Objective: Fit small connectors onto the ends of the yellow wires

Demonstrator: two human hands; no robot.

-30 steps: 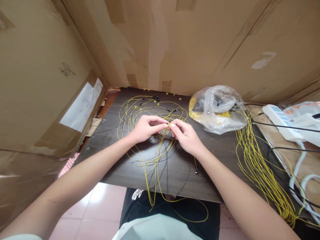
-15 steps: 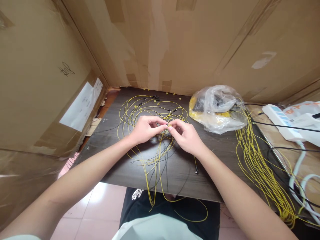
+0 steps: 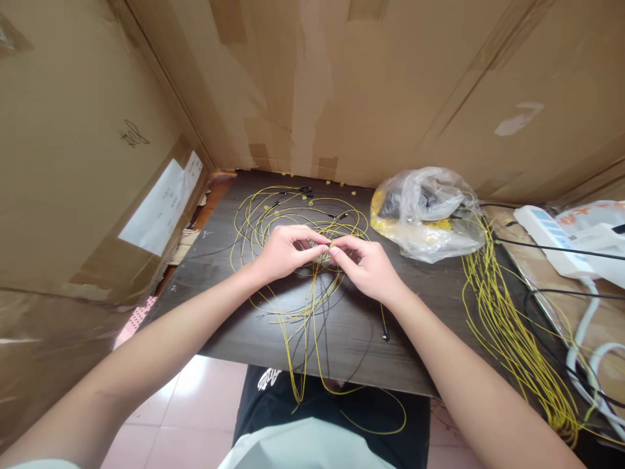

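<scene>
Above the middle of a dark wood-grain table [image 3: 219, 326], my left hand [image 3: 288, 253] and my right hand [image 3: 364, 264] meet fingertip to fingertip. Both are closed in a pinch. My left thumb and finger hold a thin dark cable end, mostly hidden by the fingers. Between my right fingertips a small yellow piece [image 3: 333, 248] shows; its exact kind is too small to tell. Beneath the hands lies a loose tangle of thin yellow cables [image 3: 312, 303] with several black ends [image 3: 303, 189]. Some strands hang over the front edge. A greyish bundle [image 3: 322, 257] is partly covered by the hands.
A clear plastic bag [image 3: 430, 234] with yellow bits and something black stands at the back right. A thick bunch of yellow cables [image 3: 502, 326] runs down beside it. Far right is a white power strip [image 3: 554, 241]. Cardboard walls [image 3: 293, 85] close in behind and left.
The hands stay together in nearly the same pose, with a slight shift of the fingertips at the pinch. The whole view has moved a little.
</scene>
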